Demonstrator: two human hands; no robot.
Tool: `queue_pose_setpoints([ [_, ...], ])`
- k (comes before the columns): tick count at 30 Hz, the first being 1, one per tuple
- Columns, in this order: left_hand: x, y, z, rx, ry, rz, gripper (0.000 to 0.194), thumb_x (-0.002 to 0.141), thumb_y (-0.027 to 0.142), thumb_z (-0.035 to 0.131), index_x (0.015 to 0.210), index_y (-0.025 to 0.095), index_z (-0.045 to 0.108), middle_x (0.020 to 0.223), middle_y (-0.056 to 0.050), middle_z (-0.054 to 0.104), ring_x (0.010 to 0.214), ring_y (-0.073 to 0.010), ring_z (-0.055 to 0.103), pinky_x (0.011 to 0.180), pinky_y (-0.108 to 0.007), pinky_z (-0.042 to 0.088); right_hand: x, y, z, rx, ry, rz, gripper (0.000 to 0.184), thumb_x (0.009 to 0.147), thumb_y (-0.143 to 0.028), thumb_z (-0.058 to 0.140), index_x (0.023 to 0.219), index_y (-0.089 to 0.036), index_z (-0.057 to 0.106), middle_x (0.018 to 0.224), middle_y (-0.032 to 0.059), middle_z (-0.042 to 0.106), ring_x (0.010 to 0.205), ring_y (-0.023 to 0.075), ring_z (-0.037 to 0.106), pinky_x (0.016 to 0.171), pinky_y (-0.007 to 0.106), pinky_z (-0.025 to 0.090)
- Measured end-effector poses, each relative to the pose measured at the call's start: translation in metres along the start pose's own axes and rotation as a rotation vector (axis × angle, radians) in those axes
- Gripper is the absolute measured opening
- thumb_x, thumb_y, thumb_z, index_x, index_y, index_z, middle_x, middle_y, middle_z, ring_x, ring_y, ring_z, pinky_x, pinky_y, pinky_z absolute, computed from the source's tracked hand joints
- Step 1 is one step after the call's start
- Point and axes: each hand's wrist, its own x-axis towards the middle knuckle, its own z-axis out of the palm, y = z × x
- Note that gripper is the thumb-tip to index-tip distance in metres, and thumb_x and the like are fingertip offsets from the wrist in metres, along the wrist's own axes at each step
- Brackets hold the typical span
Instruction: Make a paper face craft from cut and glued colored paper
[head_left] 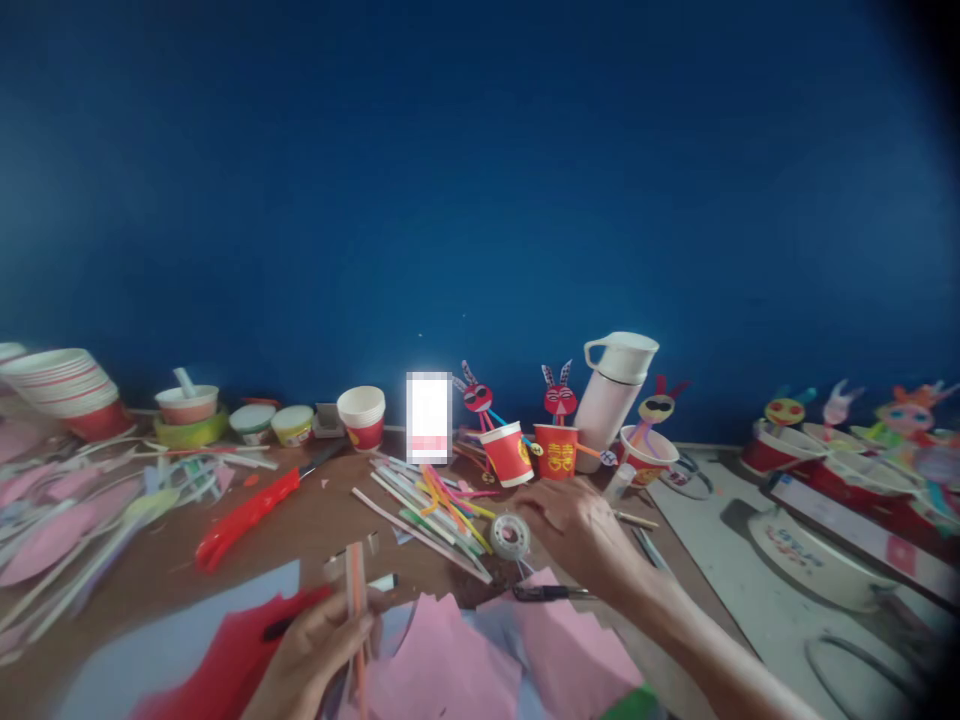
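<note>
My left hand (pixel 315 650) is low in the view, closed around a thin orange straw (pixel 355 590) that stands upright above sheets of red and pink paper (pixel 442 660). Stretched forward, my right hand (pixel 577 530) hovers palm down over the brown table, its fingers curled beside a roll of clear tape (pixel 510 536). I cannot see anything held in it. A pile of coloured straws (pixel 431 505) lies just left of the tape. A black pen (pixel 544 593) lies under my right wrist.
Red paper cups with bunny figures (pixel 556 440) and a white thermos jug (pixel 611 400) stand by the blue wall. Red scissors (pixel 251 515), stacked cups (pixel 363 415), paint tubs (pixel 255 422) and paper plates (pixel 56 385) fill the left. More cup figures (pixel 847 450) crowd the right.
</note>
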Motion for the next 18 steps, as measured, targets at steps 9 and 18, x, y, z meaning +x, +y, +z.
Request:
queue_pose_setpoints([
  [9,-0.011,0.021,-0.003,0.125,-0.088,0.078,0.04,0.073,0.054,0.073,0.085,0.016,0.073,0.064,0.0,0.06,0.063,-0.0125,0.05,0.06,-0.022,0.039,-0.024,-0.014,0.026,0.163,-0.106,-0.043,0.019,0.091,-0.017,0.053,0.086,-0.023,0.07,0.084,0.0019,0.074,0.076,0.0206,0.066,0.072,0.031,0.042],
  [18,-0.023,0.028,0.006,0.125,-0.2,0.067,0.04,0.075,0.054,0.07,0.083,0.016,0.07,0.065,-0.001,0.061,0.06,-0.0116,0.047,0.056,-0.021,0.035,-0.034,-0.025,0.03,0.358,-0.275,0.089,0.022,0.092,-0.024,0.05,0.085,-0.024,0.07,0.079,0.0026,0.072,0.071,0.0195,0.066,0.064,0.028,0.046],
])
